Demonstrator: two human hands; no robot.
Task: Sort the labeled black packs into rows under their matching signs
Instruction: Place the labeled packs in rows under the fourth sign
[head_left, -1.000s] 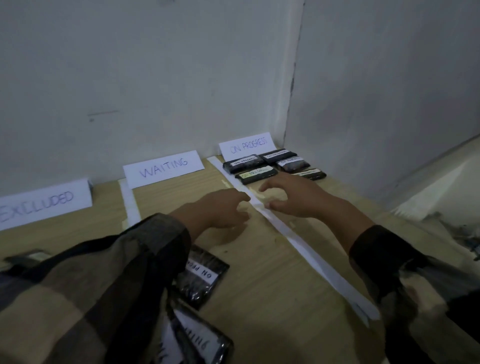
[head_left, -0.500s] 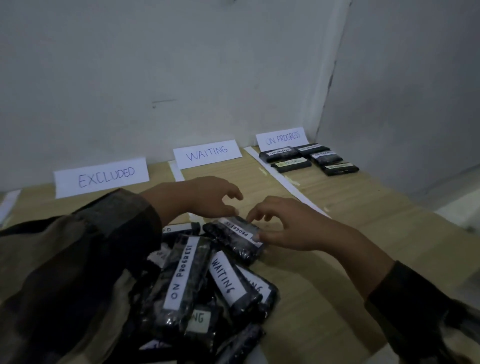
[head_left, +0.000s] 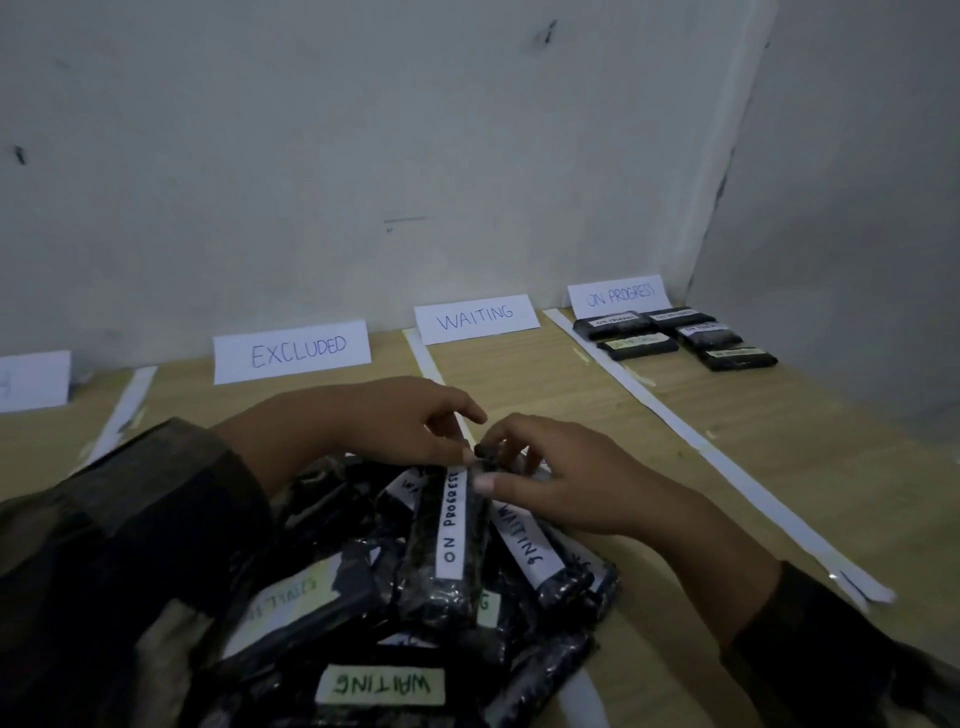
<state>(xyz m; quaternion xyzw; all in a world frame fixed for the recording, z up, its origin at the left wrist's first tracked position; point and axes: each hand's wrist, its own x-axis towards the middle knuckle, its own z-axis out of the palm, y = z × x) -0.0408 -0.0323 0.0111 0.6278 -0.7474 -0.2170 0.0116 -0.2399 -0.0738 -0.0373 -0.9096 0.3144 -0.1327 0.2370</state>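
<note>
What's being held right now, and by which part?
Right hand pinches the far end of the ON PROGRESS pack atop the pile. Left hand is at the same end; its grip cannot be told.

Four signs (head_left: 291, 351) stand along the wall, five sorted packs (head_left: 638, 347) lie in rows, and the pile (head_left: 447, 561) is too tangled to count.

Pile of packs (head_left: 441, 571) is blocking the near centre of the surface (head_left: 831, 467). Lane under the WAITING sign (head_left: 475, 318) is showing bare wood. Sorted packs (head_left: 638, 347) are crowding the far right corner; walls (head_left: 363, 156) are boxing it in.
</note>
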